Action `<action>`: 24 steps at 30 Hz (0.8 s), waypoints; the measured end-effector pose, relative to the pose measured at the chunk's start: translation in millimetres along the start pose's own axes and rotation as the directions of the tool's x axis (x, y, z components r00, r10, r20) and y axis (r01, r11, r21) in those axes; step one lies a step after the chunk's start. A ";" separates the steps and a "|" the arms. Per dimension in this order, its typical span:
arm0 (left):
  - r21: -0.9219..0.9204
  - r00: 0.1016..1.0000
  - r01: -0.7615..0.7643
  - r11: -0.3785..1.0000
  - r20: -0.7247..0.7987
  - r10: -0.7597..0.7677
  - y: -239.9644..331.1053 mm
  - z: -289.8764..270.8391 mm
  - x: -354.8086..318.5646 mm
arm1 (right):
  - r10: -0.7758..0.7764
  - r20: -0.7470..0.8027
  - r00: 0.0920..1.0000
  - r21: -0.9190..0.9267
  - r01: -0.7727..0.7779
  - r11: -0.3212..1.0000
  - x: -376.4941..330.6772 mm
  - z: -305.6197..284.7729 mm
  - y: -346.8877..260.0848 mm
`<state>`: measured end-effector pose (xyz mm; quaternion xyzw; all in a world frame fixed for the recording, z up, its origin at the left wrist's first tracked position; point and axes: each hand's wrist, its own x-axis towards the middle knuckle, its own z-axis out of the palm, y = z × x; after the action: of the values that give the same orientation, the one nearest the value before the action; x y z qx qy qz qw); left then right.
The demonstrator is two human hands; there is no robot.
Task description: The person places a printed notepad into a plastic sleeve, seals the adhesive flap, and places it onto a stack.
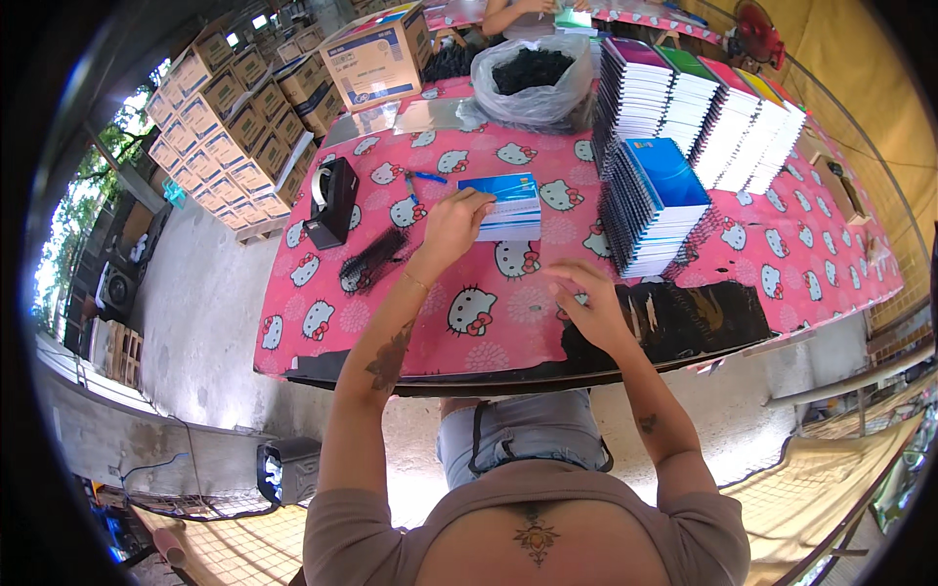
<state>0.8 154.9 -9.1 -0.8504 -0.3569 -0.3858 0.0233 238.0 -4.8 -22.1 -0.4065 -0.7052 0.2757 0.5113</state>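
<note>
A short stack of blue-covered notebooks [513,207] lies at the middle of the pink table, white page edges facing me. My left hand [457,225] is closed at its left corner, thumb and fingers on the top notebook's edge. My right hand [592,305] hovers above the cloth nearer to me, fingers apart and holding nothing. To the right of the stack stands a tall pile of blue spiral notebooks [645,210], black coils along its left side. A bundle of thin black binding coils [374,262] lies left of my left wrist.
A black tape dispenser [332,200] and blue pens [428,178] lie on the left. Farther back are a clear bag of black coils [532,107], a carton [376,61] and tall coloured notebook piles [718,127]. Another person [518,18] works beyond. Stacked cartons [230,127] stand left.
</note>
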 end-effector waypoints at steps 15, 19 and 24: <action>-0.305 0.999 0.011 0.952 0.033 -0.001 91.9 -5.8 -57.6 | 0.349 -0.053 0.936 0.373 -0.306 0.876 -8.6 17.5 61.6; -0.360 0.999 -0.002 0.933 0.040 0.018 76.7 1.5 -60.4 | 0.304 -0.134 0.943 0.367 -0.237 0.899 -13.3 23.5 60.0; -0.366 0.982 0.180 0.913 0.128 -0.142 72.7 -3.1 -51.5 | 0.268 -0.148 0.952 0.234 -0.230 0.945 -18.4 20.0 62.1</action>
<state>21.3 69.5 -24.5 -0.8247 -0.3460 -0.4052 -0.1897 239.9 12.1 -87.7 -0.4583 -0.5657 0.3750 0.5739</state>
